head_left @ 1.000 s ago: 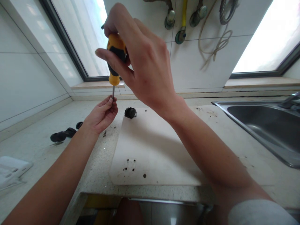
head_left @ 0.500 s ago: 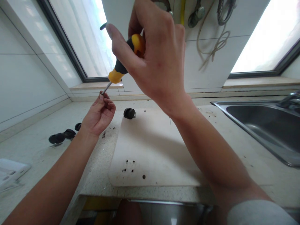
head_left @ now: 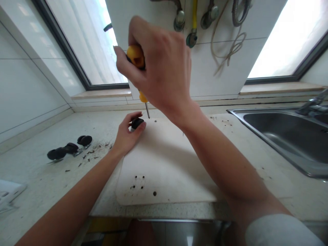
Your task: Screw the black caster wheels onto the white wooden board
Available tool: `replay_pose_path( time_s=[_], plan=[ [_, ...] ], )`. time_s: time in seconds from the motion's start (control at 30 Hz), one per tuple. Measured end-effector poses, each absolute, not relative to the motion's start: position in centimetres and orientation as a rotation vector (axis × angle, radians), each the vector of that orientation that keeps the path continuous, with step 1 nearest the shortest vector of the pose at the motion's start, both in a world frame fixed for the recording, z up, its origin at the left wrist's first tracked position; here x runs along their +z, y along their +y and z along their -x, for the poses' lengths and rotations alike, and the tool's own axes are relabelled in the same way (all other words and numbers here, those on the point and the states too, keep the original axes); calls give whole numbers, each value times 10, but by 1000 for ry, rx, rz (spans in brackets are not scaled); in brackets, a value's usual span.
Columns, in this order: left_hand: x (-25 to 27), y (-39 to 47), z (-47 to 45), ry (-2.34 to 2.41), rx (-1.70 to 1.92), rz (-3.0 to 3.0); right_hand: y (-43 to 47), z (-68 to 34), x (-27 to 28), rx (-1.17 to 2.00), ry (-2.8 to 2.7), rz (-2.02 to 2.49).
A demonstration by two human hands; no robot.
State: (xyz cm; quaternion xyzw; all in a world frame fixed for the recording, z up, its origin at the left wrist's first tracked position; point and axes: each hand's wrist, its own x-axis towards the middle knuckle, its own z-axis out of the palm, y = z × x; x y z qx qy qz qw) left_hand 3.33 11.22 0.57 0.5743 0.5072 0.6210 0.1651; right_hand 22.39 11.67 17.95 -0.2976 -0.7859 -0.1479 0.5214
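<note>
My right hand (head_left: pixel 161 65) is closed around the yellow and black handle of a screwdriver (head_left: pixel 137 56). Its metal shaft points down, the tip just right of a black caster wheel (head_left: pixel 137 123). That caster stands at the far left corner of a white board (head_left: pixel 174 164). Around it, the thumb and fingers of my left hand (head_left: pixel 129 133) grip its sides. Screw holes show at the board's near left corner. The caster's mounting plate is mostly hidden by my fingers.
Several loose black casters (head_left: pixel 71 148) lie on the counter (head_left: pixel 77 184) at left, beside scattered screws (head_left: pixel 89 155). A white plastic object (head_left: pixel 10 191) sits at the left edge. To the right is a steel sink (head_left: pixel 276 133). Pipes and valves (head_left: pixel 192 37) hang on the wall.
My left hand has moved from the screwdriver's tip down to the caster and taken hold of it. My right hand has lowered slightly left, and the screwdriver's tip has swung right over the board.
</note>
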Motion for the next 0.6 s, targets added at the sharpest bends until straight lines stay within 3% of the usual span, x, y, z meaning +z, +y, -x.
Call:
replay_pose_path(
  time_s=[0.6],
  plan=[
    [-10,113,-31,1416,1808,-1646,148,-203,152,-172,-2076,678]
  ],
)
